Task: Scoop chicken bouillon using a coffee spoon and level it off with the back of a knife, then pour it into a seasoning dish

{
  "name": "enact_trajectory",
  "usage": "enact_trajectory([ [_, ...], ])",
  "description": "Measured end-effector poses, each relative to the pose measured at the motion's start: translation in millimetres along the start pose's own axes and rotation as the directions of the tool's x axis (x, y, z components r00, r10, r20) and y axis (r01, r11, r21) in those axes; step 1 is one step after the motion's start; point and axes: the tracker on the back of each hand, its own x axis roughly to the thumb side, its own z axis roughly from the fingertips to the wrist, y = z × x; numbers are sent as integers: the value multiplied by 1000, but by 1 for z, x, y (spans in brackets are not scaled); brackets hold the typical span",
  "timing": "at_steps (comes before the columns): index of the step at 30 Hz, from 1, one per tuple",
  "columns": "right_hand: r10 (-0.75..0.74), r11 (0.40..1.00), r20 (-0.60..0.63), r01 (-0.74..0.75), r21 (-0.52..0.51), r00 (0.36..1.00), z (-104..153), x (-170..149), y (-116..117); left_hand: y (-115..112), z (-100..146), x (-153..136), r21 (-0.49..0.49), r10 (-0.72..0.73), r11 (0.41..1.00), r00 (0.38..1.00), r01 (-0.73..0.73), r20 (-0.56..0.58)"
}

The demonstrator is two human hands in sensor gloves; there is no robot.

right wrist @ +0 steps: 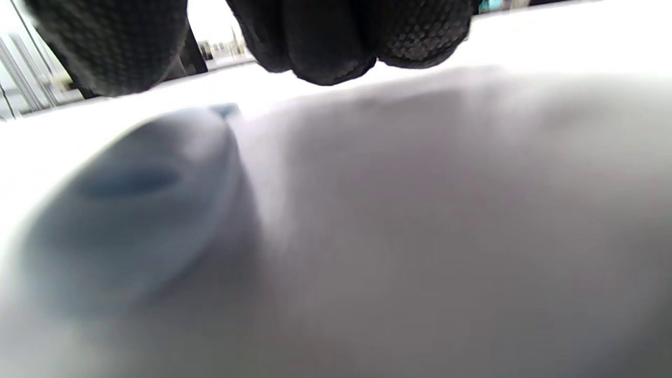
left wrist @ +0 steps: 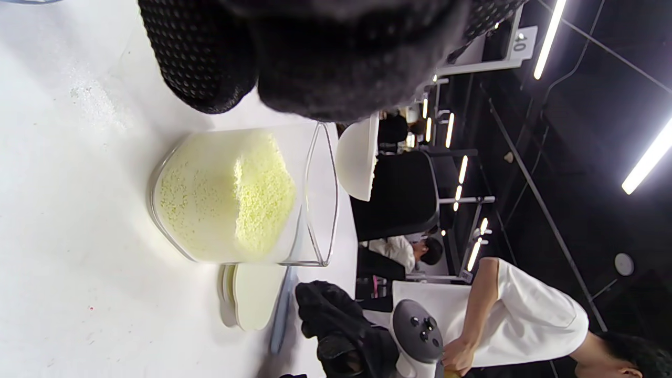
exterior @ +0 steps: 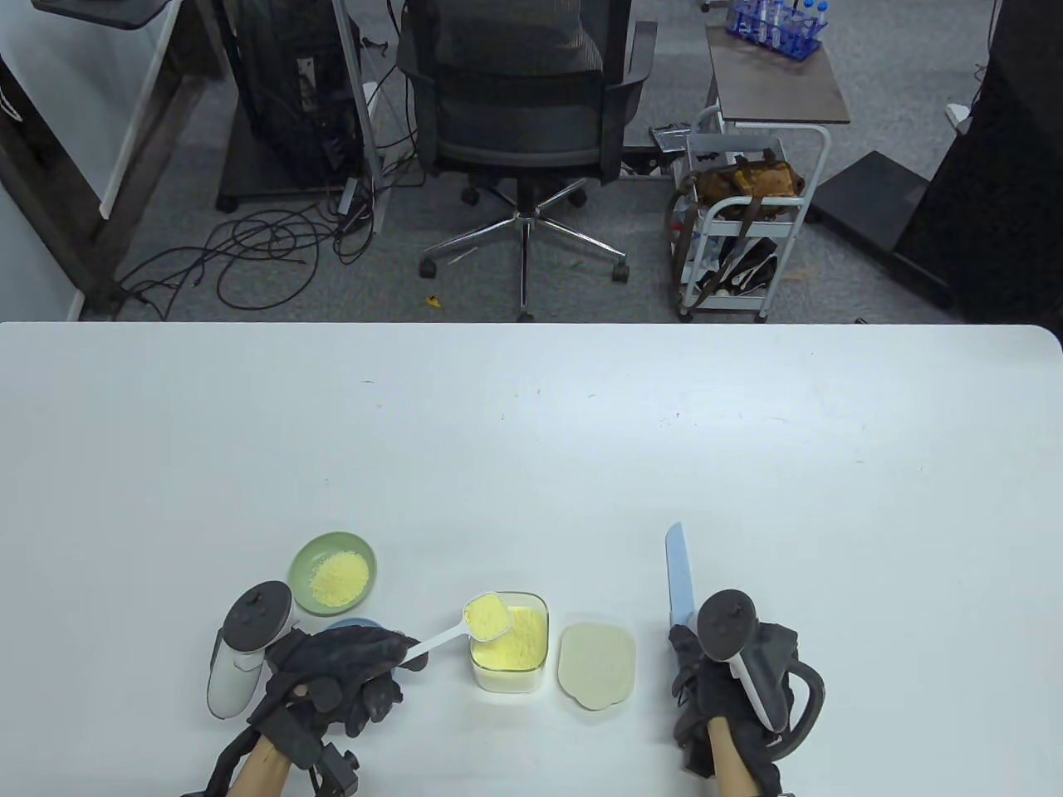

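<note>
Pinching heaped coffee spoon [exterior: 486, 619] — left hand [exterior: 345, 672] | right hand [exterior: 731, 689] grips knife [exterior: 679, 581] — pale blue

Your white coffee spoon [exterior: 473, 624] is loaded with a heaped mound of yellow bouillon, bowl tilted a bit and hanging over the left rim of the clear container [exterior: 509, 643]; its handle runs down-left into your left hand [exterior: 336, 677]. That container is a squarish see-through tub, lid off, about half full of the same pale yellow granules, piled unevenly [left wrist: 231, 197]. Its off-white lid [exterior: 597, 664] lies flat just to the right of it. The seasoning dish [exterior: 333, 573] is a small green bowl up and left of the tub, already holding some bouillon. The knife [exterior: 679, 581] has a light blue blade pointing away from you, handle end under your right hand [exterior: 731, 689].
</note>
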Motion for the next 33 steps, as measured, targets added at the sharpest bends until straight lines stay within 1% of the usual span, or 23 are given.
enact_trajectory([
  [2, -65, 993, 45, 69, -98, 997, 8, 1, -5, 2, 0, 0, 7, 10, 1000, 1000, -10, 2],
  [3, -103, 986, 82, 113, -123, 991, 12, 1, -6, 3, 1, 0, 10, 15, 1000, 1000, -15, 4],
  [4, -131, 982, 105, 143, -123, 986, 15, 2, -5, 5, 2, 0, 13, 18, 1000, 1000, -18, 7],
  [5, -146, 981, 112, 158, -115, 983, 16, 3, -5, 6, 2, 0, 19, 20, 1000, 1000, -21, 11],
  [7, -173, 984, 120, 177, -29, 978, 16, 4, 0, 11, 4, 0, 39, 35, 999, 999, -36, 19],
  [8, -175, 984, 116, 174, 25, 978, 16, 4, 4, 15, 6, 1, 50, 49, 998, 998, -50, 26],
  [10, -187, 980, 120, 176, 97, 975, 16, 5, 8, 25, 12, 2, 80, 78, 993, 996, -82, 45],
  [13, -210, 976, 144, 199, 91, 967, 17, 6, 9, 44, 23, 3, 164, 96, 981, 994, -103, 49],
  [15, -216, 976, 161, 206, 77, 963, 19, 6, 8, 59, 33, 0, 254, 64, 965, 998, -65, 14],
  [17, -228, 973, 165, 219, 73, 959, 19, 5, 8, 70, 39, -3, 319, 41, 947, 999, -30, -29],
  [19, -241, 970, 164, 232, 75, 957, 19, 3, 7, 79, 45, -7, 364, 32, 931, 997, -2, -76],
  [22, -263, 965, 164, 256, 62, 951, 19, 0, 6, 93, 55, -15, 487, 43, 873, 990, 29, -136],
  [24, -265, 964, 165, 259, 58, 950, 19, -1, 6, 99, 58, -21, 530, 60, 847, 985, 35, -161],
  [27, -262, 965, 171, 256, 56, 950, 20, -1, 6, 104, 60, -29, 569, 83, 821, 975, 51, -207],
  [29, -261, 965, 173, 255, 56, 950, 20, -1, 6, 105, 60, -31, 570, 53, 814, 965, 107, -257],
  [33, -264, 965, 181, 259, 51, 948, 20, -1, 7, 100, 58, -29, 573, 24, 807, 961, 145, -276],
])
